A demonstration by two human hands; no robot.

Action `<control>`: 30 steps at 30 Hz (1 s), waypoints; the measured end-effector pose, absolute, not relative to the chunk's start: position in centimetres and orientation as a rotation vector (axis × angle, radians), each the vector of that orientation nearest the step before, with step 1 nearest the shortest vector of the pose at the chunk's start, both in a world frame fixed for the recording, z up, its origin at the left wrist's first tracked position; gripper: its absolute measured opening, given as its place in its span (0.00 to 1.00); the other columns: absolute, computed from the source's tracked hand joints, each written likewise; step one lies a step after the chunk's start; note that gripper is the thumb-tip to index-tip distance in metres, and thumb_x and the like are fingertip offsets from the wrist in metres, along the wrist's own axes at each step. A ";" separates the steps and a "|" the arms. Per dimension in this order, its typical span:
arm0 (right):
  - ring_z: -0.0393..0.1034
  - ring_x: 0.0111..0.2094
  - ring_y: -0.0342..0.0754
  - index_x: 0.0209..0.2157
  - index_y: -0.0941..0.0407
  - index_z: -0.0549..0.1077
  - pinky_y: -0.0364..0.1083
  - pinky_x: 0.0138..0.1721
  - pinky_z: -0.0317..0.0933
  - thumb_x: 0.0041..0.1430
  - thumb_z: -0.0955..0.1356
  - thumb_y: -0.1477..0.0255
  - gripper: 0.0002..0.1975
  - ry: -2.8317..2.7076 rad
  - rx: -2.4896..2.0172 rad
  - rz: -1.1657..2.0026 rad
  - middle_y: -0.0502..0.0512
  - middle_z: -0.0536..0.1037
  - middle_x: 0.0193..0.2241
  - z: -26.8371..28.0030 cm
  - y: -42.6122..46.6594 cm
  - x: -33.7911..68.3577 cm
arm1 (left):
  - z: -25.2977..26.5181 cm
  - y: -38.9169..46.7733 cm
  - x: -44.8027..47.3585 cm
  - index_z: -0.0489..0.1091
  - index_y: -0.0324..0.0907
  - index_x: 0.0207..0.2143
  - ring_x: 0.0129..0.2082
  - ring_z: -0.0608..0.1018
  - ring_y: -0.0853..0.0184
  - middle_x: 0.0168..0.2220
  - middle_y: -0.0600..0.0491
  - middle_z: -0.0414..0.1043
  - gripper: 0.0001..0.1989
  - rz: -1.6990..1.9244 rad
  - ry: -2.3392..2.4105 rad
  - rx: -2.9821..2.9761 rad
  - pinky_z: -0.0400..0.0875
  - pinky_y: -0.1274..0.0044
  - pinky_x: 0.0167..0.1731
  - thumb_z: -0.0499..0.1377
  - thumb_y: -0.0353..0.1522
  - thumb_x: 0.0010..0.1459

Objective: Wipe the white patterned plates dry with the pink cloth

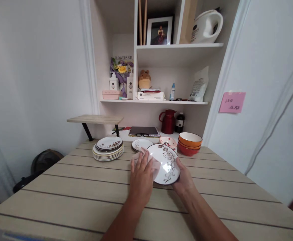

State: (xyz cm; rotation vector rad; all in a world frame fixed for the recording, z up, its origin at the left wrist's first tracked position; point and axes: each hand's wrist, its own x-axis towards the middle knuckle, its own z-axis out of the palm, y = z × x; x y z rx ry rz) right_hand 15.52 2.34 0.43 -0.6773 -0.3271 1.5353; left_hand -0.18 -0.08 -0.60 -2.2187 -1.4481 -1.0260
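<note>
A white plate with a dark rim and brown flower pattern is tilted toward me above the table. My right hand grips its right edge, thumb on the upper face and the other fingers mostly hidden beneath. Under the fingers of my left hand is a thin pale pink cloth, pressed against the plate's left side. Just behind the held plate lies a small stack of patterned plates, partly covered by it.
A taller plate stack stands at the left, by a small raised shelf. Pink-white bowls and stacked orange and red bowls are at the back right. Behind them are a red jug, a dark bottle and a laptop.
</note>
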 end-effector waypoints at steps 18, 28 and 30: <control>0.77 0.37 0.54 0.50 0.59 0.71 0.52 0.44 0.66 0.54 0.68 0.61 0.24 -0.502 -0.787 1.723 0.60 0.81 0.38 -1.1 1.3 13.2 | -1.8 0.2 -0.3 0.53 0.54 0.61 0.65 0.49 0.64 0.65 0.58 0.49 0.24 -0.838 -1.165 -2.567 0.48 0.61 0.62 0.49 0.35 0.63; 0.76 0.40 0.54 0.50 0.59 0.70 0.52 0.46 0.66 0.52 0.70 0.62 0.25 -0.528 -0.795 1.732 0.60 0.81 0.39 -0.8 0.9 12.2 | -1.1 0.5 -1.1 0.56 0.51 0.60 0.65 0.52 0.59 0.66 0.55 0.48 0.23 -0.952 -1.457 -2.237 0.48 0.57 0.61 0.49 0.34 0.62; 0.76 0.40 0.54 0.49 0.60 0.72 0.52 0.47 0.66 0.54 0.69 0.62 0.23 -0.508 -0.789 1.732 0.60 0.81 0.38 -0.8 1.0 12.2 | -1.3 0.7 -1.1 0.57 0.49 0.60 0.65 0.52 0.59 0.66 0.54 0.48 0.23 -0.964 -1.539 -2.166 0.48 0.56 0.61 0.48 0.34 0.62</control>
